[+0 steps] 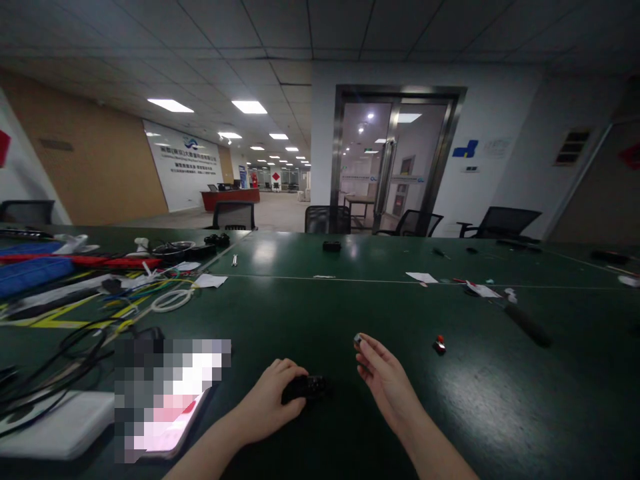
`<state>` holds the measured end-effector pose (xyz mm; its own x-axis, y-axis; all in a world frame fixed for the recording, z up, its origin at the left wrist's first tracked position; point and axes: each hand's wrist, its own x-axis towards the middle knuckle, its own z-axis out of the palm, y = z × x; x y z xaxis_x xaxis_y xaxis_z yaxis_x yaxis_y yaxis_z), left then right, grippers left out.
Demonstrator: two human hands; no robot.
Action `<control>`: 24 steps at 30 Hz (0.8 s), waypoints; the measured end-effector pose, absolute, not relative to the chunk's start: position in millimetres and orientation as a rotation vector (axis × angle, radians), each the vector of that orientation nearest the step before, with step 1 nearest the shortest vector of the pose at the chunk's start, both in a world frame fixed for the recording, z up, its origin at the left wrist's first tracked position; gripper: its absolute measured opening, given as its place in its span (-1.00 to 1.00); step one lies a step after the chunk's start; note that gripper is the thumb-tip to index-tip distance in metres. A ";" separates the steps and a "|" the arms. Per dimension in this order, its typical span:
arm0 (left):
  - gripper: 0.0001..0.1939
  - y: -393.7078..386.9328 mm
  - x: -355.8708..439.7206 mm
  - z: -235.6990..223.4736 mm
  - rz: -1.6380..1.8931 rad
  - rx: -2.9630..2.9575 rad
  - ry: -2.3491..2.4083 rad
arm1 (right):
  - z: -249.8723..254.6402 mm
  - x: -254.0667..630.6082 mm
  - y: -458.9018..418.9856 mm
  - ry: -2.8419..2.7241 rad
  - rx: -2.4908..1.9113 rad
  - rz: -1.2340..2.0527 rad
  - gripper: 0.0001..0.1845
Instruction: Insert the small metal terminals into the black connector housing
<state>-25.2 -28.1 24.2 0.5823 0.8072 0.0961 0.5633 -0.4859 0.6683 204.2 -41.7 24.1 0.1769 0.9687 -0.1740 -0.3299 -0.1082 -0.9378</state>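
My left hand is wrapped round a small black device low over the green table; its exact kind I cannot make out. Between the thumb and fingertips of my right hand is a small grey metallic piece, too small to name surely. The two hands are apart, with bare tabletop between them. To the right of my right hand lies a small red and black object on the table.
A bright-screened phone, partly pixelated, lies left of my left arm beside a white box and black cables. Farther back are a blue tray, a wrench, papers and a black object. A dark cylinder lies right.
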 end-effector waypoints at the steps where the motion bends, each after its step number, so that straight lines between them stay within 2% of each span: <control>1: -0.67 -28.6 -25.2 24.8 0.537 2.225 1.085 | 23.0 204.6 -42.4 -0.752 -1.160 1.293 -0.58; 10: -0.67 -34.1 -22.6 27.3 0.501 1.966 1.048 | 14.7 215.9 -41.1 -0.717 -1.114 1.277 -0.61; 17: -0.63 -29.8 -19.0 21.0 0.588 1.755 0.890 | 13.3 205.6 -44.2 -0.618 -1.064 1.359 -0.66; 24: -0.67 -29.9 -18.4 18.2 0.720 1.614 0.791 | 13.1 202.2 -44.8 -0.650 -1.061 1.357 -0.61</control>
